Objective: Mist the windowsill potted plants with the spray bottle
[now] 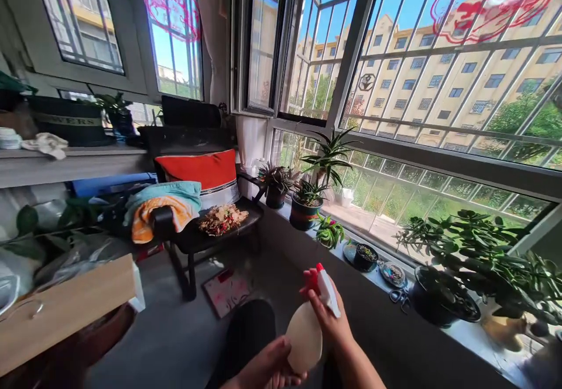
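At the far left, a flat tan board (65,313) leaned across the bottom corner, and a gray shelf (70,166) above it carried a dark planter and a pale cloth. Farther right, teal and orange towels (164,210) lay over a chair arm beside a red cushion (197,178), and a heap of dried flowers (222,219) sat on a low dark tabletop (206,242).

Below that, a dark trouser knee (248,336) showed near the left hand (263,368). This hand was curled and low, its fingers reaching toward the base of a cream spray bottle (304,336). They seemed to touch it, though I could not tell whether they gripped it. The right hand (329,313) was closed around the bottle's neck, just under the red trigger and white head.

The bottle was up in both hands, clear of the window sill (465,330). No mist showed, and I could not tell if any leaves were wet. Along the sill stood a spiky aloe (329,154), small potted succulents (306,193), a pair of scissors (398,300), and, at the far right, a broad jade plant (474,260).
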Action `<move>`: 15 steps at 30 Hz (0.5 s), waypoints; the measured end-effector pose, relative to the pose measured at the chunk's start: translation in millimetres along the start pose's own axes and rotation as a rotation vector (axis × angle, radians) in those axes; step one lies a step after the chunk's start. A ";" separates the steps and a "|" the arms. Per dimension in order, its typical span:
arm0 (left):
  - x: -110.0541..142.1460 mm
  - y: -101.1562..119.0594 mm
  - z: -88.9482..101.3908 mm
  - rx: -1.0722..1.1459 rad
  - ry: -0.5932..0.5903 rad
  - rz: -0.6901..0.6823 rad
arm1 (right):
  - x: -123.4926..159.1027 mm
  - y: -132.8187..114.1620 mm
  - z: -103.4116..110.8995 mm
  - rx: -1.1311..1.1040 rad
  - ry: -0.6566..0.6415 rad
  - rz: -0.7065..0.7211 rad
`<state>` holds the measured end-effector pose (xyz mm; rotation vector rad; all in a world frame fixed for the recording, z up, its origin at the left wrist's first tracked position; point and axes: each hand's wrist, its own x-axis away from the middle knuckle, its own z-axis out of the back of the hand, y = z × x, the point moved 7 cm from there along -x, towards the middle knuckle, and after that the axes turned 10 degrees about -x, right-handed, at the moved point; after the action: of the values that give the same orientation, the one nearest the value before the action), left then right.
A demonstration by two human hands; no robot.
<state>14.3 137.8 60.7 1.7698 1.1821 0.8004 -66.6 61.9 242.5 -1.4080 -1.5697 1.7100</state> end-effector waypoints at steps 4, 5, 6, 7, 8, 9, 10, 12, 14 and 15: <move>9.5 27.4 -4.3 0.097 0.078 -0.015 | -12.6 -12.7 4.9 -0.084 -0.058 -0.051; 9.6 31.7 -5.5 0.113 0.086 0.010 | -15.4 -16.2 6.5 -0.099 -0.066 -0.047; 9.9 36.2 -7.2 0.123 0.092 0.023 | -17.2 -19.6 7.7 -0.099 -0.073 -0.045; 10.4 40.7 -10.2 0.138 0.083 0.027 | -18.0 -22.9 8.0 -0.092 -0.085 -0.045; 11.5 45.1 -14.4 0.149 0.064 0.025 | -17.6 -25.8 7.2 -0.082 -0.103 -0.049; 12.8 49.4 -19.1 0.155 0.037 0.014 | -16.4 -28.5 5.8 -0.072 -0.123 -0.053; 14.3 52.9 -23.8 0.153 0.006 0.005 | -14.6 -30.8 4.0 -0.066 -0.143 -0.053; 16.0 56.1 -29.2 0.132 -0.036 0.005 | -10.8 -33.7 0.0 -0.067 -0.174 -0.039; 14.5 56.1 -28.4 0.114 -0.056 0.014 | -7.6 -33.6 -3.8 -0.055 -0.187 -0.019; 12.4 55.7 -26.5 0.112 -0.070 0.013 | -6.3 -32.6 -5.4 -0.043 -0.185 -0.009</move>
<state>18.4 145.9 123.0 1.8834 1.1902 0.6860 -69.6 68.1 275.4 -1.2914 -1.7159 1.8576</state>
